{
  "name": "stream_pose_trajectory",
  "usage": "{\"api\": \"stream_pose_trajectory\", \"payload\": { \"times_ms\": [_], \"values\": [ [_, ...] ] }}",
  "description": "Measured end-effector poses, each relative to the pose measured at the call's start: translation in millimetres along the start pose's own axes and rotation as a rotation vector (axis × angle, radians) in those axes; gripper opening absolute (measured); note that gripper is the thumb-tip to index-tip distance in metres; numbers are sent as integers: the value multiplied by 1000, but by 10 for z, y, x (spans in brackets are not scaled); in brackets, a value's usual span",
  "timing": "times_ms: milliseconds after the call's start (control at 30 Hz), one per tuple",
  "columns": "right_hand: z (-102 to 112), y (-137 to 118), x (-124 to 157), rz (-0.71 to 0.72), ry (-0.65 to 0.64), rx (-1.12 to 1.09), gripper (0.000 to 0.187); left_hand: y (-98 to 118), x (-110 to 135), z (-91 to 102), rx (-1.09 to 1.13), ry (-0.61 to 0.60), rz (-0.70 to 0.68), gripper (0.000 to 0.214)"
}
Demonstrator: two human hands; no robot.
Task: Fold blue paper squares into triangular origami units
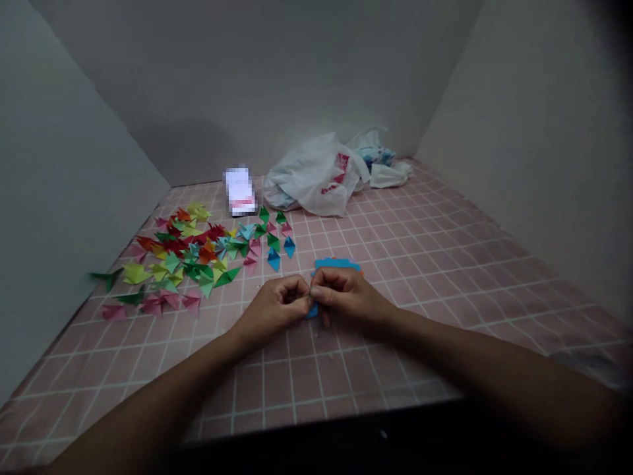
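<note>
My left hand (285,302) and my right hand (350,293) meet above the middle of the table, fingertips pinched together. Between them is a small piece of blue folded paper (312,311), mostly hidden by the fingers. Just behind my right hand lies a stack of blue paper (337,264), with a bit of orange showing at its edge. To the left of my hands, many folded paper cranes (198,272) in green, yellow, pink, red and orange lie in a loose heap. Two blue folded pieces (273,258) are at the heap's near right side.
A lit phone (240,191) with a blurred screen stands at the back, behind the cranes. White plastic bags (311,173) sit by the back wall. The pink checked tablecloth (445,264) covers the surface, with walls on the left, back and right.
</note>
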State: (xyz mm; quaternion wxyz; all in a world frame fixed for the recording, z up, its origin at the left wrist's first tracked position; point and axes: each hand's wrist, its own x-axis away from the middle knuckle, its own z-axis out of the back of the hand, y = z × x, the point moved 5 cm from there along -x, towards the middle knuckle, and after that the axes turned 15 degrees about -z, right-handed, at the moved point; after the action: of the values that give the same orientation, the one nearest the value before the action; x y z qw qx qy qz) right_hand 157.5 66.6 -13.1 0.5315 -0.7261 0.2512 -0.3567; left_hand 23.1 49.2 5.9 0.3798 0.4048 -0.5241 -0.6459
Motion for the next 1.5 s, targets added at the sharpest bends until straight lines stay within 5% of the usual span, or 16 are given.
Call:
{"api": "stream_pose_trajectory", "payload": {
  "times_ms": [333,633,933,1267,1500],
  "values": [
    [79,-131,43,74,130,64,27,-84,2,43,166,47,-22,38],
    [57,-152,73,117,215,159,23,-35,16,45,30,70,-17,27],
    [48,-241,142,309,298,350,23,60,45,26,-70,119,-144,15],
    [25,-207,144,306,215,171,18,397,136,69,-728,197,-737,10],
    [3,-166,118,320,184,70,17,456,241,42,-935,209,-951,16]
  ]
}}
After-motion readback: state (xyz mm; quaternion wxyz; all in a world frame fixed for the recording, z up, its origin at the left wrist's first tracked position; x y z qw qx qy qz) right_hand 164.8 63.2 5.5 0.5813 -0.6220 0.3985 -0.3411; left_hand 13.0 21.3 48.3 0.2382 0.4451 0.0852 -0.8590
